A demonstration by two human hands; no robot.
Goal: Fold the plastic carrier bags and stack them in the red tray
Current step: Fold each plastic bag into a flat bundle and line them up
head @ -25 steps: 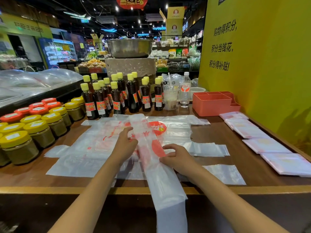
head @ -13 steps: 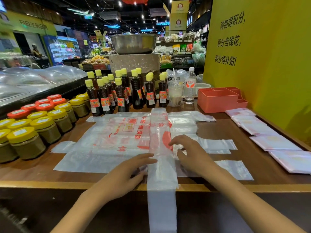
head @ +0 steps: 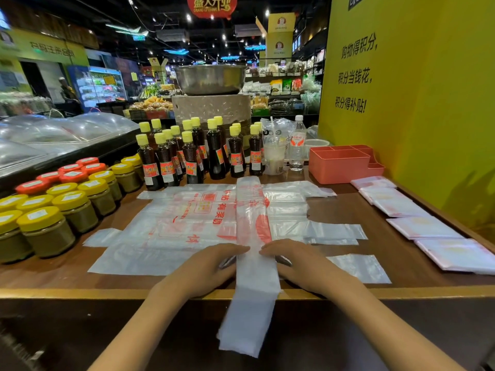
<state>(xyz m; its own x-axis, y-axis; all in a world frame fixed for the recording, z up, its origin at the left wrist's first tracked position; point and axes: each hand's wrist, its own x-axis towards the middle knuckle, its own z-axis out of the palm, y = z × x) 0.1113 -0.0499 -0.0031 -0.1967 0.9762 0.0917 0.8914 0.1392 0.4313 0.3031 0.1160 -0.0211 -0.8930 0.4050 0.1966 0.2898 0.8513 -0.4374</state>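
Note:
A clear carrier bag folded into a long narrow strip (head: 253, 231) runs from the bottles down over the table's front edge, its end hanging off. My left hand (head: 206, 269) and my right hand (head: 297, 263) lie flat on either side of the strip near the front edge, fingertips pinching it from both sides. Beneath it more flat bags with red print (head: 187, 223) are spread out. The red tray (head: 340, 164) stands at the back right with nothing visible in it. Several folded bags (head: 423, 226) lie in a row along the right edge.
Dark sauce bottles with yellow caps (head: 192, 153) stand in rows behind the bags. Jars with yellow and red lids (head: 61, 204) crowd the left side. A water bottle (head: 297, 145) and a bagged drink cup (head: 274, 151) stand left of the tray. A yellow wall (head: 428, 103) borders the right.
My left hand has slid down from the middle of the bag to the front edge. My right hand has come in to meet it, and the strip now lies straighter.

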